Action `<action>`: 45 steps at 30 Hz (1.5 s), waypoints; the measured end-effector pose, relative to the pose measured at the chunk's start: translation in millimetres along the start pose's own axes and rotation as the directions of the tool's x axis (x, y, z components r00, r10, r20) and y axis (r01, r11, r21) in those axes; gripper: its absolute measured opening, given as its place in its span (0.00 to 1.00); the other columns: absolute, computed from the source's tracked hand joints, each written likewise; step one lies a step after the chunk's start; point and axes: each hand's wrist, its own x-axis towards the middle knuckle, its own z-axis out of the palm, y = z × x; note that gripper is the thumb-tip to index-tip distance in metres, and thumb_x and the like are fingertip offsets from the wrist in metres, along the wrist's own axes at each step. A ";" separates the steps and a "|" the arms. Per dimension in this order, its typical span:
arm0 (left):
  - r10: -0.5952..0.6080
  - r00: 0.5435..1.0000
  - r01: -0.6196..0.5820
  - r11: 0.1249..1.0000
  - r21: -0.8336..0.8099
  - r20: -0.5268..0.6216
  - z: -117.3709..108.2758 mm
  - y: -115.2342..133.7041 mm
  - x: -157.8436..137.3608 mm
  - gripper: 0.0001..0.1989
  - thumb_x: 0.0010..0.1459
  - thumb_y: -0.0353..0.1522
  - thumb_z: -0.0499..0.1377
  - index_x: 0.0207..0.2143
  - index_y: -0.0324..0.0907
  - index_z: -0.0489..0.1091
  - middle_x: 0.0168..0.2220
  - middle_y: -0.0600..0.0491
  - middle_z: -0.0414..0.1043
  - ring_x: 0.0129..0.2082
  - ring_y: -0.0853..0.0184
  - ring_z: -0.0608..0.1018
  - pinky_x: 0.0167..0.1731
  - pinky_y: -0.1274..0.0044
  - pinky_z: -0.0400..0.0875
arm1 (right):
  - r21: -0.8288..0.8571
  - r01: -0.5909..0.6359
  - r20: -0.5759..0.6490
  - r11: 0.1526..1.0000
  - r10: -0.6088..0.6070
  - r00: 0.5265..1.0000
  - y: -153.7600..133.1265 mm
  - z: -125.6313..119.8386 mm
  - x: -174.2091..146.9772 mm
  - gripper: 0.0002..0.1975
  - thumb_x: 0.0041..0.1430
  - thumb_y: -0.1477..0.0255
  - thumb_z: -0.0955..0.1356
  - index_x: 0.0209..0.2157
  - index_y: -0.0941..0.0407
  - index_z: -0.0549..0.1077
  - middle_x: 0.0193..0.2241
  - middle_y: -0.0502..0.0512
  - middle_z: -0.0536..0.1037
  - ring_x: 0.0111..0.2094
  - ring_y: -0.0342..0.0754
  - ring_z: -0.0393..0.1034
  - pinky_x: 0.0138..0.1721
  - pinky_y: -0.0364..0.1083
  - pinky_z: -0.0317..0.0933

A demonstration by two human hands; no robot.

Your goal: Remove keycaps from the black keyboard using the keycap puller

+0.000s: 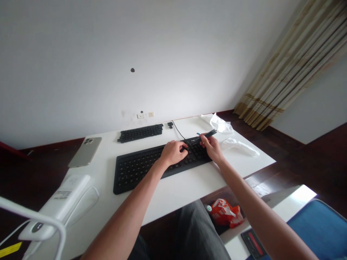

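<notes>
- While the keyboard (151,164) is steadied on the table (184,187) by the left hand (173,152), a thin dark tool (207,135) is pinched in the right hand (213,146).
- Tool judged light, stiff; best held mid-shaft.

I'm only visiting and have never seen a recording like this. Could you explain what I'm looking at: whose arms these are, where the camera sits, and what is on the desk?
There is no machine here. The camera is worn on a person's head and looks down at their own bare arms. The left hand rests on a black keyboard on a white desk. The right hand holds a thin dark tool over the keyboard's right end; what sort of tool is too small to tell. Farther back lies a second, smaller keyboard. A phone lies face down at the left, a white device nearer the camera, and crumpled white plastic at the right.
</notes>
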 end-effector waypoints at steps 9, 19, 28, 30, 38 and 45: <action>-0.026 0.999 0.025 0.999 -0.045 -0.026 0.3 -0.3 -1.8 0.13 0.57 0.29 0.60 0.44 0.44 0.79 0.31 0.55 0.78 0.32 0.64 0.78 0.39 0.73 0.73 | -0.027 0.021 0.050 0.999 -0.020 0.999 -10.7 1.5 -3.6 0.28 0.62 0.44 0.68 0.40 0.58 0.77 0.30 0.57 0.79 0.30 0.51 0.72 0.32 0.48 0.65; 0.021 0.999 -0.020 0.999 0.039 -0.040 5.9 -2.5 -1.9 0.12 0.58 0.27 0.60 0.42 0.45 0.80 0.38 0.51 0.80 0.39 0.60 0.81 0.47 0.70 0.75 | -0.072 0.059 0.136 0.996 -0.049 0.989 -9.1 1.7 -8.5 0.26 0.66 0.48 0.68 0.42 0.57 0.81 0.32 0.57 0.81 0.34 0.55 0.75 0.38 0.51 0.67; 0.016 0.999 -0.015 0.999 0.051 -0.034 3.7 -2.0 -2.7 0.07 0.58 0.28 0.61 0.37 0.45 0.78 0.36 0.51 0.81 0.39 0.58 0.82 0.45 0.69 0.75 | -0.348 0.268 0.298 0.898 -0.165 0.940 -30.8 20.5 -7.2 0.18 0.67 0.53 0.68 0.35 0.53 0.79 0.29 0.53 0.80 0.30 0.52 0.71 0.33 0.49 0.63; 0.007 0.999 -0.005 0.998 0.062 -0.035 4.0 -2.6 -2.4 0.05 0.58 0.29 0.61 0.35 0.44 0.77 0.35 0.49 0.80 0.39 0.56 0.82 0.45 0.68 0.75 | -0.371 0.338 0.379 0.865 -0.191 0.905 -37.1 28.3 -2.0 0.18 0.66 0.54 0.69 0.29 0.52 0.76 0.27 0.53 0.78 0.29 0.51 0.70 0.34 0.49 0.61; -0.032 0.999 0.033 0.998 0.045 -0.023 3.8 -3.8 -1.5 0.03 0.60 0.32 0.62 0.33 0.45 0.77 0.32 0.51 0.80 0.37 0.57 0.83 0.42 0.69 0.75 | -0.506 0.327 0.323 0.798 -0.177 0.930 -34.5 35.1 -6.4 0.19 0.67 0.59 0.65 0.23 0.51 0.64 0.21 0.50 0.69 0.24 0.49 0.61 0.29 0.49 0.55; 0.044 0.997 -0.041 0.998 0.041 -0.064 6.8 -2.5 -2.7 0.04 0.60 0.33 0.65 0.38 0.44 0.76 0.37 0.51 0.79 0.39 0.57 0.81 0.45 0.68 0.75 | -0.429 0.268 0.243 0.863 -0.176 0.954 -27.1 27.9 -11.2 0.21 0.67 0.60 0.64 0.22 0.52 0.58 0.19 0.49 0.62 0.23 0.48 0.55 0.27 0.49 0.51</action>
